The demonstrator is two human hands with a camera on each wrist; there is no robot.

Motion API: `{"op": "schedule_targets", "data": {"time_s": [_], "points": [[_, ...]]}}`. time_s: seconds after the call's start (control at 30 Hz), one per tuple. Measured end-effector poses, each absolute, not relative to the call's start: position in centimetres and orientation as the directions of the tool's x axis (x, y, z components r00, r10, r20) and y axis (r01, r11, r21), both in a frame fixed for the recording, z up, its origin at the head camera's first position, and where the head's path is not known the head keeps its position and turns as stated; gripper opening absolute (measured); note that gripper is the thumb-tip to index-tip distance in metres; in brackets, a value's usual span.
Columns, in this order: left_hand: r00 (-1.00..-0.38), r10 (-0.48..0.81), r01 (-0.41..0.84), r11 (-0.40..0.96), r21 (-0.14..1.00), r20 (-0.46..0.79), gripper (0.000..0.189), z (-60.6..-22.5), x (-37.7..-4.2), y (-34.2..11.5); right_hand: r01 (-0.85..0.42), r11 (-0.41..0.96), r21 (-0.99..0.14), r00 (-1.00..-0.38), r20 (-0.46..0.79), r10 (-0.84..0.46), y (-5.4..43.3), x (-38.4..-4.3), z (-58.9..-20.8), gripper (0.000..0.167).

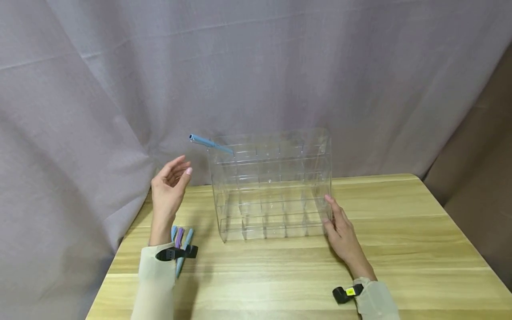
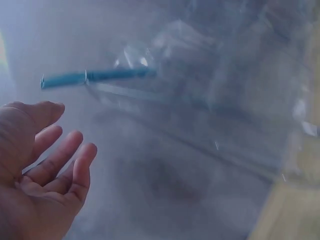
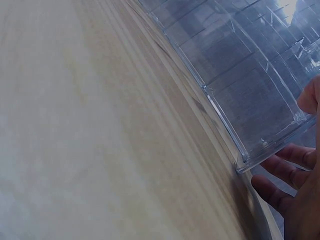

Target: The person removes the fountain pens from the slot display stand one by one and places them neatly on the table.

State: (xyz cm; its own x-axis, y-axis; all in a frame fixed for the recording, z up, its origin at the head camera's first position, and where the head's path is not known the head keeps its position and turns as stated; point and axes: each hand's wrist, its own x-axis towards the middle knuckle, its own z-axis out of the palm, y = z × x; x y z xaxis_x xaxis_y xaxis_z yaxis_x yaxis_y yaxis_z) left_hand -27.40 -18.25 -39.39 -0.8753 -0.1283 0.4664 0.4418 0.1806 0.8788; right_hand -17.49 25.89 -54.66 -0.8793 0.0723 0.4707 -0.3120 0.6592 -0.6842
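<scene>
A clear plastic organizer with rows of compartments stands on the table. A blue pen leans in its back-left top compartment, its capped end sticking out past the upper left corner. My left hand is raised left of the organizer, below the pen, fingers loosely bent and holding nothing. In the left wrist view the blue pen lies apart from the fingertips. With my right hand I hold the organizer's lower right side. The right wrist view has the thumb and fingers on either side of that clear wall.
Two blue pens and a purple pen lie on the table beside my left wrist, partly hidden by the wrist strap. A grey curtain hangs behind the wooden table.
</scene>
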Motion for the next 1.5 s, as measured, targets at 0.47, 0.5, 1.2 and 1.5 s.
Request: {"op": "schedule_targets", "data": {"time_s": [0.47, 0.5, 1.2, 1.5], "points": [[-0.817, -0.190, 0.535, 0.105, 0.838, 0.545, 0.034, -35.8, -30.5, -14.3, -0.326, 0.655, -0.681, -0.877, 0.478, 0.060, 25.4, -17.8, -54.9, 0.071], [-0.808, -0.200, 0.546, 0.097, 0.832, 0.554, 0.032, -35.6, -30.5, -14.3, -0.326, 0.653, -0.683, -0.878, 0.475, 0.059, 25.4, -17.8, -54.9, 0.071], [-0.606, -0.245, 0.772, 0.045, 0.634, 0.756, 0.024, -34.7, -22.6, -15.7, -0.280, 0.655, -0.702, -0.896, 0.435, 0.084, 26.3, -17.5, -54.9, 0.073], [-0.772, -0.151, 0.558, 0.303, 0.772, 0.617, 0.029, -44.2, -20.3, -19.0, -0.288, 0.652, -0.701, -0.893, 0.443, 0.083, 26.3, -17.6, -54.8, 0.073]]}}
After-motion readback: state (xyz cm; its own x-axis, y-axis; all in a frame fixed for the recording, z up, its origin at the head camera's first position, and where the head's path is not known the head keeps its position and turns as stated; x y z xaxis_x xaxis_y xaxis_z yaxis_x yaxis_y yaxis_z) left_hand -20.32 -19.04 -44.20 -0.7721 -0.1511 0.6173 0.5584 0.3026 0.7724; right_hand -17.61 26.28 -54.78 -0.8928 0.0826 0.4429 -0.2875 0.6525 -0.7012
